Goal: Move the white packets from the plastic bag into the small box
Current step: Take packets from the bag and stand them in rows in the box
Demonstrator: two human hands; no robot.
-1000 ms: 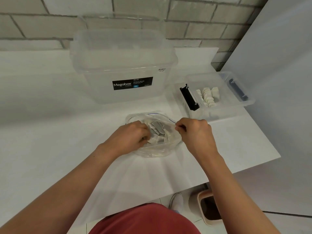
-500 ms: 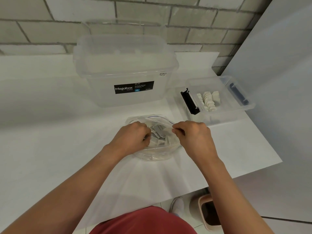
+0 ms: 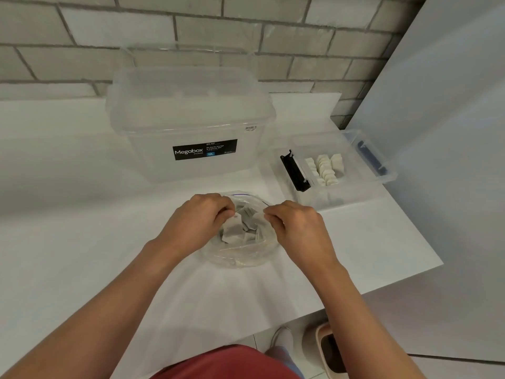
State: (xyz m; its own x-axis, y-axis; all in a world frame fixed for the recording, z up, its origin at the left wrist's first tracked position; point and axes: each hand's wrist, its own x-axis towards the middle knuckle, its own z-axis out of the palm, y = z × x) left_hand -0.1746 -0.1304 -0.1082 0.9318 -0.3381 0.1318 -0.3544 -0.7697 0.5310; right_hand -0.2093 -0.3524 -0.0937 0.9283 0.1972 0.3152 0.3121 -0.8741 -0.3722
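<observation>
Both hands are closed on the mouth of the clear plastic bag (image 3: 240, 255). Left hand (image 3: 196, 222) grips the bag's left rim, fingers curled inward over it; right hand (image 3: 297, 228) pinches the right rim between thumb and fingertips. Held apart this way, the bag mouth stands open between the two hands.

White packets (image 3: 240, 228) lie loosely heaped inside the bag, several tilted on edge. The bag rests on the white table (image 3: 82, 255), near its front centre.

Small clear box (image 3: 344, 184) sits well apart to the right rear of the bag, near the table's right edge, lid off. A black clip (image 3: 293, 170) stands along its left side. More white packets (image 3: 326, 168) are already ranked in rows inside this box.

Large clear storage box (image 3: 191, 127), lidded, labelled "Megabox", stands behind the bag against the brick wall (image 3: 191, 28).
</observation>
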